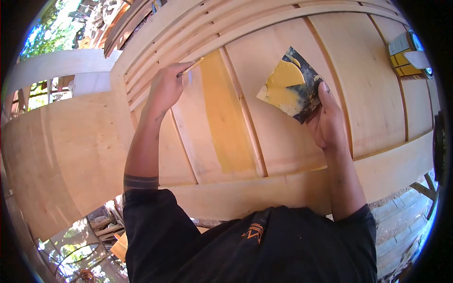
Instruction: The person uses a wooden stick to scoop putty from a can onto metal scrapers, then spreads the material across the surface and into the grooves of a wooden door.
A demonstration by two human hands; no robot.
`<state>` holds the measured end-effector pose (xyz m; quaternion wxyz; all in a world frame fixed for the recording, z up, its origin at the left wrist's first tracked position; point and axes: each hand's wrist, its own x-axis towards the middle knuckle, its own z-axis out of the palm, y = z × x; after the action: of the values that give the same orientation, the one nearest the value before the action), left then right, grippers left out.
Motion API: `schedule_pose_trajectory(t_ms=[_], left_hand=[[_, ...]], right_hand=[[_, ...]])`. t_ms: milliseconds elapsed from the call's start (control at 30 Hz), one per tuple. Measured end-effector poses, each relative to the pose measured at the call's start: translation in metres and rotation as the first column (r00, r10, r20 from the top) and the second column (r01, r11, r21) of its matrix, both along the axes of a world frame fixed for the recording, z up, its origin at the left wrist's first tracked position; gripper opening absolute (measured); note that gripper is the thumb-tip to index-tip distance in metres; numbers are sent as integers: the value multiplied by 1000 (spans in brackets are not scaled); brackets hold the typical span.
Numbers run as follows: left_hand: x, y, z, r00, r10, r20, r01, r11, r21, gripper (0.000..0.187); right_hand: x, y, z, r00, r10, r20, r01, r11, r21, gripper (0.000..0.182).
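My left hand is closed around a putty knife, seen nearly edge-on, so its blade is mostly hidden. Its tip is at the upper end of a wide yellow putty strip spread along one wooden panel. My right hand grips the lower right edge of a square dark board, thumb on top. A thick mound of yellow putty lies on this board, with thinner smears around it. The board is held tilted above the neighbouring panel.
An open can with a yellow label stands at the far right on the panelled wooden piece. Raised strips divide the panels, and slats run along the far side. A plain wooden board extends left.
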<state>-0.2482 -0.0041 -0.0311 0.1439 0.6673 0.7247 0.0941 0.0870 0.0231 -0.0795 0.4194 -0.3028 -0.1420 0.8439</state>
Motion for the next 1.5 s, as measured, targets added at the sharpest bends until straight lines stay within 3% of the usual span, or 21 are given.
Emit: schedule_pose_trajectory(t_ms=[200,367,500,633,700,833,900,1033,1100,1200,1367,1500], left_hand=[[-3,12,-9,994,-67,-82,71,996,55,44],[-7,6,-16,995,-100,-32,100,995,-2,43],[26,-61,-21,987,-149,-54,151,988,29,43],[102,-151,-16,992,-50,-115,50,999,-3,53],[133,-189,-13,993,-10,-114,-3,993,-114,57],[156,-224,20,994,-54,91,80,945,-318,55],[136,-215,38,983,-16,181,83,926,-369,55],[70,-136,47,1000,7,12,-7,999,52,55],[29,-86,37,984,155,84,-153,988,-21,49],[-24,-44,9,997,74,-15,-75,997,-27,43],[-43,-18,3,994,44,-102,-54,994,-99,38],[-46,-18,-1,995,22,-102,-29,998,-61,38]], right_hand=[[-3,1,-2,1000,-4,-2,4,1000,10,42],[-2,-4,-13,999,51,-2,-51,996,67,44],[5,-6,-9,991,-58,118,57,998,15,42],[7,-13,-12,990,-38,137,31,998,52,40],[5,-12,-13,991,-43,128,38,998,42,40],[4,-13,-9,986,-16,163,13,1000,20,42],[1,-10,-13,993,5,118,-8,1000,24,42],[3,-7,-6,988,26,155,-26,1000,-5,42],[0,-6,-5,994,21,105,-23,1000,14,41],[-1,-5,-2,997,12,74,-12,1000,-4,41],[-1,-3,-2,998,3,70,0,999,-51,42],[-1,-4,-1,995,5,101,-1,999,-44,42]])
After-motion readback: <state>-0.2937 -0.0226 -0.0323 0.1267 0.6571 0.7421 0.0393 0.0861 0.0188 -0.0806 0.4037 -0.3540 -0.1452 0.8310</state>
